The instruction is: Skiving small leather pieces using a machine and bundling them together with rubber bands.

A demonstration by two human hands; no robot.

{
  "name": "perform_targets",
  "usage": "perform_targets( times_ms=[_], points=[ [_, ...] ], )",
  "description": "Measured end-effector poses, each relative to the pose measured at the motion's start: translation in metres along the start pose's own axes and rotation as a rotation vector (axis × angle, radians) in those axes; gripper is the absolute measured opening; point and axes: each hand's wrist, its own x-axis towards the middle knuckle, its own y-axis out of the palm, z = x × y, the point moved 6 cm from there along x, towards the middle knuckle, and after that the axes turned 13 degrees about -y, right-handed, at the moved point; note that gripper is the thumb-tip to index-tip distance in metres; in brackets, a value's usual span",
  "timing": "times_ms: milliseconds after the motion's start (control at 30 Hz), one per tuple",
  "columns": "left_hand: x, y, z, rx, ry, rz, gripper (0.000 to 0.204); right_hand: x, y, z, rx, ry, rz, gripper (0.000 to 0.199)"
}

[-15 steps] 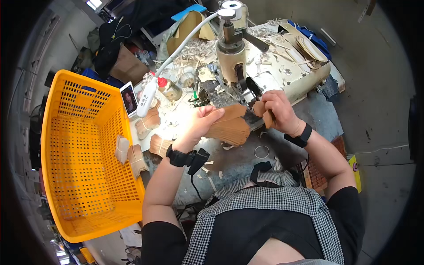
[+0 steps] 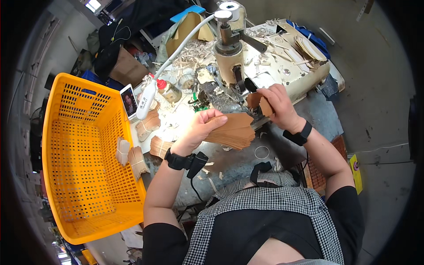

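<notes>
Your left hand [image 2: 201,129] is closed around one end of a stack [image 2: 232,138] of flat brown pieces, thumb pressed on top. Stack slightly fanned, its free end pointing right, above the desk [image 2: 238,167] and in front of the machine [image 2: 229,66].

Your right hand [image 2: 283,110] is pinched, fingers bent, on a brown piece [image 2: 266,107] close by the machine's lower end; whether one piece or more, cannot tell. The two hands are apart, the stack's tip between them.

Left of your left hand: two tied bundles on the desk, one [image 2: 161,147] just beside your wrist, the other [image 2: 148,126] under the lamp [image 2: 147,99]. Two more, one pale [image 2: 123,151], one brown [image 2: 138,163], at the right side of the yellow crate [image 2: 66,237].

Phone [image 2: 129,101] propped by the crate. Red-capped bottle [image 2: 170,92] near the lamp. Pale scraps [image 2: 201,47] heaped behind. Thin ring [image 2: 262,152] lying on the desk before you.
</notes>
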Motion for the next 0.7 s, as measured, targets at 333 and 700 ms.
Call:
perform_targets(
  times_ms=[333,700],
  points=[
    [-0.017,0.051,-0.031,0.346,0.174,0.012,0.028,-0.025,0.016,0.023,1.049,0.825,-0.163,0.019],
    [-0.013,0.066,-0.025,0.548,0.153,0.023,0.02,-0.046,0.047,0.045,0.82,0.6,0.164,0.037]
  ],
)
